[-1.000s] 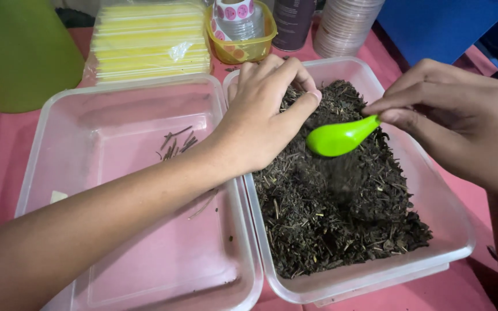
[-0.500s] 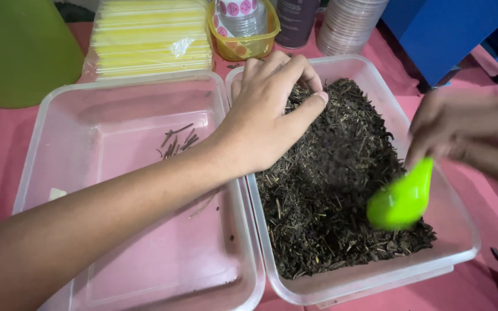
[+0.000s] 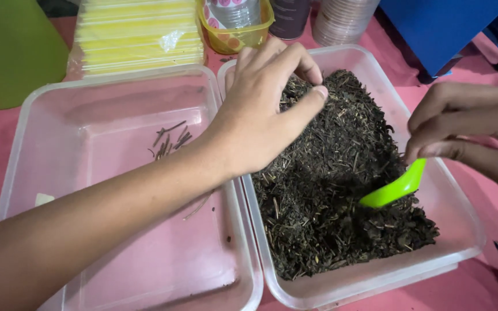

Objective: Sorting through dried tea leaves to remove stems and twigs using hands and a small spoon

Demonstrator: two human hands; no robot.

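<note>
My left hand (image 3: 263, 109) reaches over the far left part of a clear plastic tub (image 3: 462, 222) filled with dark dried leaf bits (image 3: 329, 190); its fingertips pinch together on the pile, what they grip is too small to tell. My right hand (image 3: 471, 129) holds a bright green plastic spoon (image 3: 393, 187) by the handle, the bowl dug into the dark material at the tub's right side. A second clear tub (image 3: 36, 121) on the left holds only a few small twigs (image 3: 168, 141).
Both tubs stand on a pink cloth. Behind them lie a stack of yellow packets (image 3: 136, 34), a yellow bowl with a bottle (image 3: 237, 26), a dark can (image 3: 289, 17), stacked clear lids (image 3: 341, 20), a green container (image 3: 10, 52) and a blue box (image 3: 433, 26).
My right hand swung the green spoon from the tub's middle to its near right side and pushed it down into the leaf bits. My left hand stayed put.
</note>
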